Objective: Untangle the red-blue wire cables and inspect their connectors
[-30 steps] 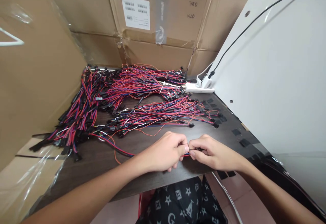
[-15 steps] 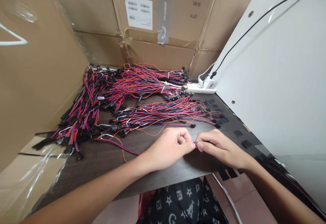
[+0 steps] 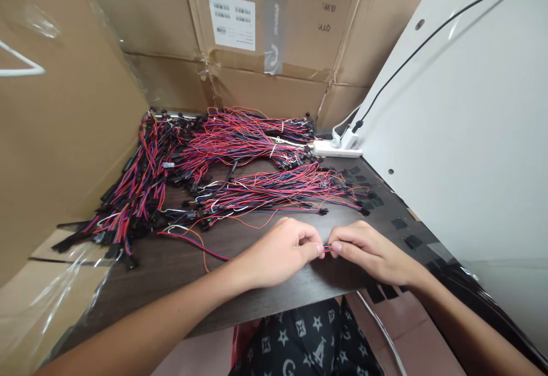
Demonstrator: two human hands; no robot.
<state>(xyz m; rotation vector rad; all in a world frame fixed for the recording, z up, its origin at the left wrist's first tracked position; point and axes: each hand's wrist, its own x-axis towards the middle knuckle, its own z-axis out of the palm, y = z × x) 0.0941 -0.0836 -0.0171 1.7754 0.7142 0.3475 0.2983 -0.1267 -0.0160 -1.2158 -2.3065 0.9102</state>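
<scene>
My left hand (image 3: 291,250) and my right hand (image 3: 366,247) are close together above the front part of the dark table. Both pinch a thin bundle of red and dark wires (image 3: 327,247), which shows in the small gap between the fingertips. The left fingers are curled round with the thumb pressed on top. Red and blue wires (image 3: 197,243) run from the left side to beneath my left forearm. Whether they are the same wires is hidden. Just beyond the hands lies a wide bundle of red and blue wires with black connectors (image 3: 274,190).
More wire bundles (image 3: 244,136) lie at the back, and a messy pile (image 3: 141,176) at the left. A white power strip (image 3: 336,148) with plugs sits at the back right. Cardboard (image 3: 265,93) stands behind, a white panel (image 3: 462,125) at the right. Black tape pieces (image 3: 413,242) stick near the right edge.
The fingertips have moved slightly apart, with the left hand shifted a little left, so more of the wires shows between them.
</scene>
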